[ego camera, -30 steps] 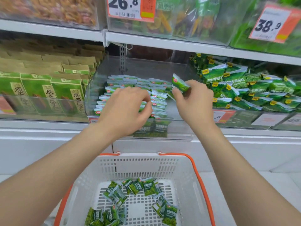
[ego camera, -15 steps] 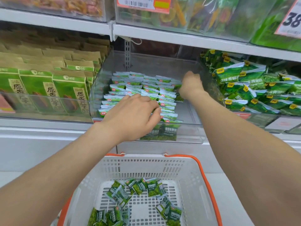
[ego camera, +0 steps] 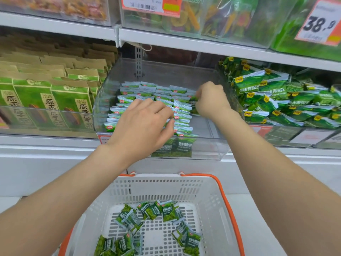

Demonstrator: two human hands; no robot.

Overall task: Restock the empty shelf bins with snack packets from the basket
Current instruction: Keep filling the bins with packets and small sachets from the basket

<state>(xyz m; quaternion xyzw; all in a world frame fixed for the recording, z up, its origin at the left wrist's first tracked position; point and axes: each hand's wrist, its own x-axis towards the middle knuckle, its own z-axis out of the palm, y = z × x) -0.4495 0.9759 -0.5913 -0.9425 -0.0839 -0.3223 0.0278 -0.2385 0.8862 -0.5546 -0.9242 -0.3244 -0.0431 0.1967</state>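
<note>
White shelving (ego camera: 184,43) fills the upper half of the view, running from 9 o'clock to 3 o'clock. Below it, at 6 o'clock, a white basket (ego camera: 203,191) with an orange rim stands right under the shelf edge. At the centre, a clear bin (ego camera: 206,148) sits on the lower shelf, its front wall overhanging the edge. Toward 9 o'clock of the bin stand green and brown boxes (ego camera: 46,100) in upright rows, and toward 3 o'clock lies a heap of larger green bags (ego camera: 276,100). An orange price tag (ego camera: 319,23) hangs at 1 o'clock on the shelf above. Both bare forearms reach up from the bottom corners into the bin. The left hand (ego camera: 142,126) lies palm down over the front rows, its fingers bent with their tips on the packet tops and its thumb close to the forefinger; I cannot tell whether it grips anything. The right hand (ego camera: 212,100), at 2 o'clock from the left one, is curled tight at the right end of the back rows, its fingers pinching a packet (ego camera: 192,100) just beside the rows. The packets (ego camera: 147,89), small and green and white, stand on edge in neat rows across the left and middle of the bin floor; the bare part lies toward 4 o'clock. About a dozen loose packets (ego camera: 158,209) lie scattered flat on the basket floor.
</note>
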